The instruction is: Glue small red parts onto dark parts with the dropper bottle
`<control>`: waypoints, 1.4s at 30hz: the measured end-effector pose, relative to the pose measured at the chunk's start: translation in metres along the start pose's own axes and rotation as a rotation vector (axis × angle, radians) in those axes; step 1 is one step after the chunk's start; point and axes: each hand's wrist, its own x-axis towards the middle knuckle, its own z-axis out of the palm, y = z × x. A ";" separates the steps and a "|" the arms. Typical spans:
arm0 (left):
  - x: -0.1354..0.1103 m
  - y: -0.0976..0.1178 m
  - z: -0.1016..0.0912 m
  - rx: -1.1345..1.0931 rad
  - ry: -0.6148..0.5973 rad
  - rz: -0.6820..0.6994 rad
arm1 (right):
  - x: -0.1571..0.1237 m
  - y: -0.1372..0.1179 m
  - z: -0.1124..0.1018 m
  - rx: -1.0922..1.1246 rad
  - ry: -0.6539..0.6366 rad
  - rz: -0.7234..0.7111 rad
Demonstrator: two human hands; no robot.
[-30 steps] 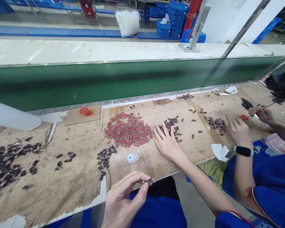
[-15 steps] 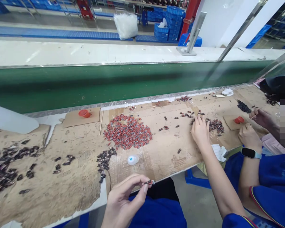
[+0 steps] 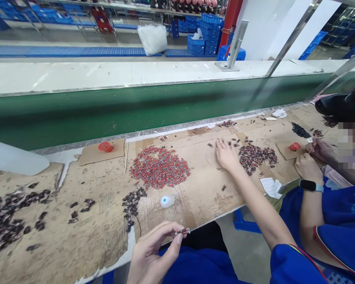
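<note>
Red piece (image 3: 185, 231) jutting from pinched left fingers (image 3: 169, 227), right fingers (image 3: 221, 146) spread palm-down over cardboard (image 3: 204, 175)

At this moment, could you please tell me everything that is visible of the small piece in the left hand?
The small piece is short and slender, red and dark along its length, with a pale, shiny-looking outer end. Its material is too small to tell. It is pinched between the thumb and index finger of the left hand, which partly hide it. It lies roughly level, pale end pointing right; nothing else visibly touches it.
</note>
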 end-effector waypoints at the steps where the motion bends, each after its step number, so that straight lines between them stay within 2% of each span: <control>1: 0.000 -0.001 0.000 -0.001 -0.003 0.003 | -0.001 0.014 -0.003 -0.009 0.010 0.057; 4: 0.003 -0.002 -0.001 -0.008 -0.081 0.058 | -0.014 0.040 -0.011 -0.031 0.057 0.169; 6: 0.006 -0.002 -0.003 -0.010 -0.129 0.094 | -0.033 0.037 -0.013 -0.010 0.116 0.180; 7: 0.007 -0.002 -0.003 -0.009 -0.139 0.103 | -0.045 0.031 -0.012 0.016 0.125 0.123; 8: 0.007 -0.002 -0.003 -0.011 -0.141 0.105 | -0.057 0.022 -0.010 0.047 0.107 0.005; 10: 0.007 -0.002 -0.003 -0.019 -0.121 0.090 | -0.080 0.006 -0.002 0.087 0.005 -0.314; 11: 0.006 -0.001 -0.002 -0.023 -0.100 0.073 | -0.089 0.000 0.001 0.094 -0.039 -0.419; 12: 0.004 -0.001 -0.002 -0.027 -0.076 0.052 | -0.094 -0.002 0.004 0.091 -0.077 -0.461; 14: 0.002 -0.001 -0.001 -0.037 -0.033 0.007 | -0.093 0.005 0.006 0.054 -0.100 -0.376; 17: 0.001 -0.006 -0.003 -0.055 -0.030 -0.026 | -0.072 0.025 -0.002 -0.031 0.069 0.043; 18: 0.001 -0.008 -0.004 -0.061 -0.050 -0.027 | -0.062 0.027 -0.005 -0.035 0.129 0.160; 19: 0.003 -0.010 -0.006 -0.064 -0.070 -0.026 | -0.052 0.025 -0.009 -0.024 0.161 0.215; 20: 0.004 -0.011 -0.007 -0.066 -0.088 -0.022 | -0.043 0.019 -0.010 -0.005 0.169 0.201; 23: 0.006 -0.011 -0.010 -0.068 -0.099 -0.001 | -0.021 -0.014 -0.008 0.044 0.047 -0.154; 25: 0.005 -0.009 -0.011 -0.074 -0.068 0.001 | -0.012 -0.031 -0.003 0.055 -0.033 -0.262; 26: 0.004 -0.008 -0.011 -0.081 -0.040 -0.008 | -0.010 -0.034 -0.002 0.051 -0.057 -0.239; 28: 0.000 -0.007 -0.012 -0.105 0.037 -0.051 | -0.010 -0.028 -0.002 0.029 -0.061 -0.068; 30: -0.001 -0.008 -0.014 -0.141 0.083 -0.098 | -0.020 -0.015 -0.009 0.024 -0.007 0.126; 31: -0.001 -0.010 -0.014 -0.159 0.087 -0.114 | -0.029 -0.010 -0.015 0.046 0.041 0.178; 33: 0.003 -0.011 -0.015 -0.183 0.078 -0.114 | -0.054 -0.011 -0.029 0.174 0.154 0.185; 35: 0.009 -0.009 -0.013 -0.185 0.081 -0.063 | -0.086 -0.029 -0.045 0.449 0.218 0.055; 37: 0.016 -0.002 -0.009 -0.165 0.095 0.032 | -0.116 -0.058 -0.060 0.800 0.162 -0.100; 39: 0.022 0.008 -0.005 -0.121 0.098 0.145 | -0.137 -0.087 -0.072 1.091 0.170 -0.137; 42: 0.030 0.021 0.000 -0.002 0.100 0.310 | -0.147 -0.115 -0.086 1.384 0.178 -0.186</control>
